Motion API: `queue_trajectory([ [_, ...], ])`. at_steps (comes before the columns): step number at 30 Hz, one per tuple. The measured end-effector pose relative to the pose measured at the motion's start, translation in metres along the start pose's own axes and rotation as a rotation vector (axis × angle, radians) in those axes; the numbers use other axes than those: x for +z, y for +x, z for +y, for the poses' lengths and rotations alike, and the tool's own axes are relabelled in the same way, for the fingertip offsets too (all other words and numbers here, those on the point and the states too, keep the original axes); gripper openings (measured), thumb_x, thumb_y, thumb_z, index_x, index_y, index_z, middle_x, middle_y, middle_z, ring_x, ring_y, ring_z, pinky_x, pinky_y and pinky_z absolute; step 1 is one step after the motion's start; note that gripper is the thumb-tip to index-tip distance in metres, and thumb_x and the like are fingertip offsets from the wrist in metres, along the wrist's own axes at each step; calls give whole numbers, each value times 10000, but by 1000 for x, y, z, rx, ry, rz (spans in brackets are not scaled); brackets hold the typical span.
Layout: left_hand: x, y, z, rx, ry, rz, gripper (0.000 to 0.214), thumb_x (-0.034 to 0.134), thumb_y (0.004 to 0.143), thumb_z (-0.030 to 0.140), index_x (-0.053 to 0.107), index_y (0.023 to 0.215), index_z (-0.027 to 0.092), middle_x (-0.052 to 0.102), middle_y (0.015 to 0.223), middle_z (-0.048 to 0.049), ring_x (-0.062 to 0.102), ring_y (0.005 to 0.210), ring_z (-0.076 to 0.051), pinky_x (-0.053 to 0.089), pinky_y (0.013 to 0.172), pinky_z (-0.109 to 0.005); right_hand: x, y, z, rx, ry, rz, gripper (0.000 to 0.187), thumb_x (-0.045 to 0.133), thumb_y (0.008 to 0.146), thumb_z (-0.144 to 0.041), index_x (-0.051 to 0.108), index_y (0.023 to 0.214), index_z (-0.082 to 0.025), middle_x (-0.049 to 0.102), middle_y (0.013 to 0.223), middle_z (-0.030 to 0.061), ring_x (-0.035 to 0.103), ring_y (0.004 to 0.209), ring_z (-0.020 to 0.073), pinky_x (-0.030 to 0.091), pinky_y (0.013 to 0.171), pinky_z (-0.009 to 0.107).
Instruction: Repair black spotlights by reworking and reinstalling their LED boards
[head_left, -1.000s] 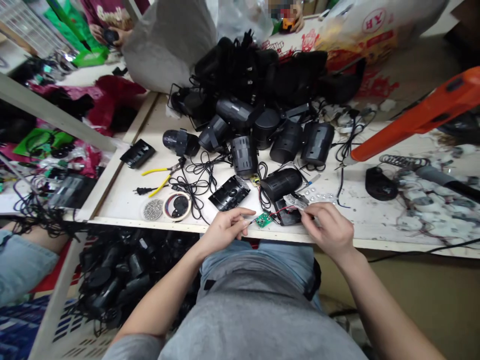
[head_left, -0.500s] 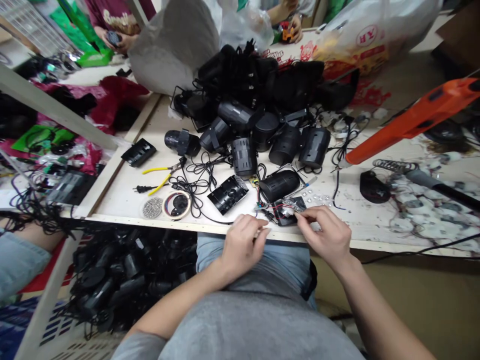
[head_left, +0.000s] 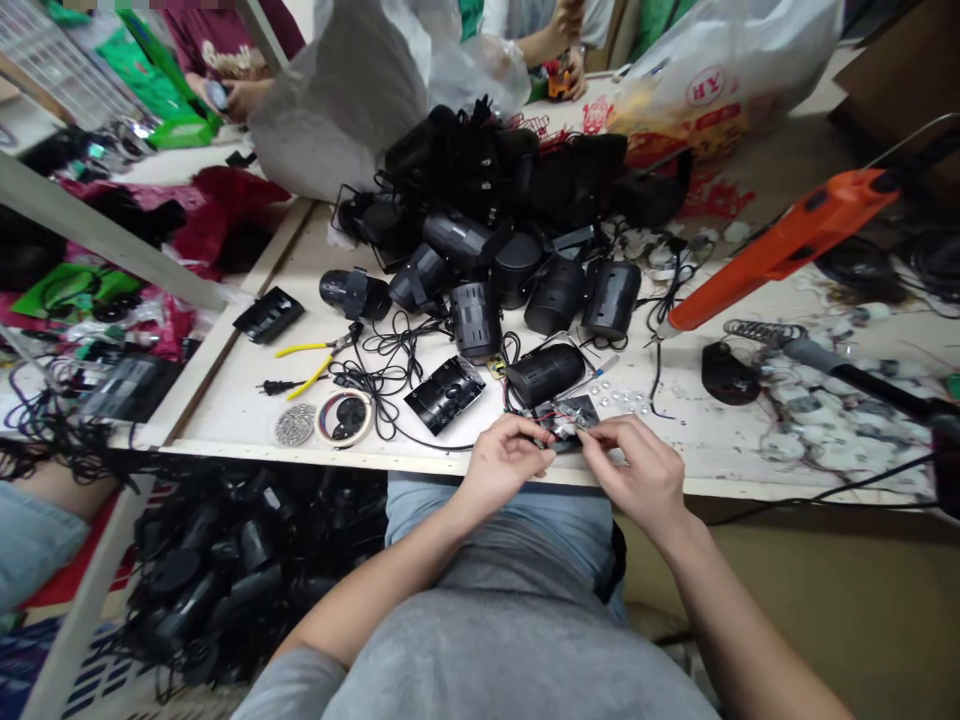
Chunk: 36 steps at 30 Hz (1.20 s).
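Observation:
My left hand (head_left: 506,462) is at the table's front edge, thumb and forefinger pinched beside thin red and dark wires (head_left: 551,416). What it holds is too small to make out. My right hand (head_left: 637,465) pinches something tiny, hidden at its fingertips, over a small black plate (head_left: 579,408) with shiny silvery parts on it. Just behind lies a black cylindrical housing (head_left: 546,373), with a small circuit board (head_left: 496,368) at its left end. An open black housing half (head_left: 444,394) rests left of that. Small clear pieces (head_left: 619,398) are scattered right of the plate.
Black lamp-like housings (head_left: 476,320) pile up behind. Yellow-handled pliers (head_left: 309,350), screws (head_left: 295,425) and a tape ring (head_left: 366,425) lie left. An orange tool (head_left: 780,250) hangs at right, near white wired parts (head_left: 832,400). A crate (head_left: 202,690) of black parts stands below. Other people sit opposite.
My left hand has moved right, closer to the wires, and its thumb and forefinger have come together. My right hand has shifted slightly left relative to the table. The camera view has shifted a little.

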<state>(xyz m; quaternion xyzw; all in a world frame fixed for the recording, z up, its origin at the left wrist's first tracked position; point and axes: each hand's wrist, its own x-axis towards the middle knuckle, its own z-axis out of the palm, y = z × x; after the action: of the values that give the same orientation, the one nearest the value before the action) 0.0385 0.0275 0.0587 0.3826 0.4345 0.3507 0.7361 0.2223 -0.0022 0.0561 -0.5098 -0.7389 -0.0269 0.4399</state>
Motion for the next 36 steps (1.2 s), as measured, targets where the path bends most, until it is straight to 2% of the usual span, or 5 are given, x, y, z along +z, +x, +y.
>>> queue_trajectory([
  [10,0,-2,4,8,-57,-34,446,920,602,481,699,783,138,731,985,-78,649,714,-113,598,621,-235,2,0,0,7,5,-9,156,631,890,-64,575,842,-201,609,706,-6,585,579,102,503,543,213],
  [19,2,0,1,-83,-15,-49,610,861,593,674,669,821,142,677,725,-16,586,559,-86,531,553,-218,0,-6,4,-157,-119,-31,153,630,891,-59,612,933,-204,678,792,38,657,730,156,551,661,256],
  [30,15,3,-24,62,159,10,457,849,659,542,727,859,149,594,623,20,485,541,-74,394,527,-207,-4,-22,8,-211,-177,-54,198,603,878,-33,682,925,-209,705,827,56,651,725,155,558,653,265],
  [34,16,8,-28,92,194,55,458,832,662,558,732,851,152,544,568,40,461,513,-74,357,502,-210,-14,-18,3,-109,-139,-42,209,627,869,-42,680,990,-203,713,868,66,687,790,180,594,697,298],
  [36,17,8,-29,81,187,53,465,828,661,569,730,841,152,557,575,32,477,519,-82,369,505,-215,-23,-19,10,94,-89,124,223,673,856,-62,674,1013,-220,702,867,52,693,770,187,599,675,311],
])
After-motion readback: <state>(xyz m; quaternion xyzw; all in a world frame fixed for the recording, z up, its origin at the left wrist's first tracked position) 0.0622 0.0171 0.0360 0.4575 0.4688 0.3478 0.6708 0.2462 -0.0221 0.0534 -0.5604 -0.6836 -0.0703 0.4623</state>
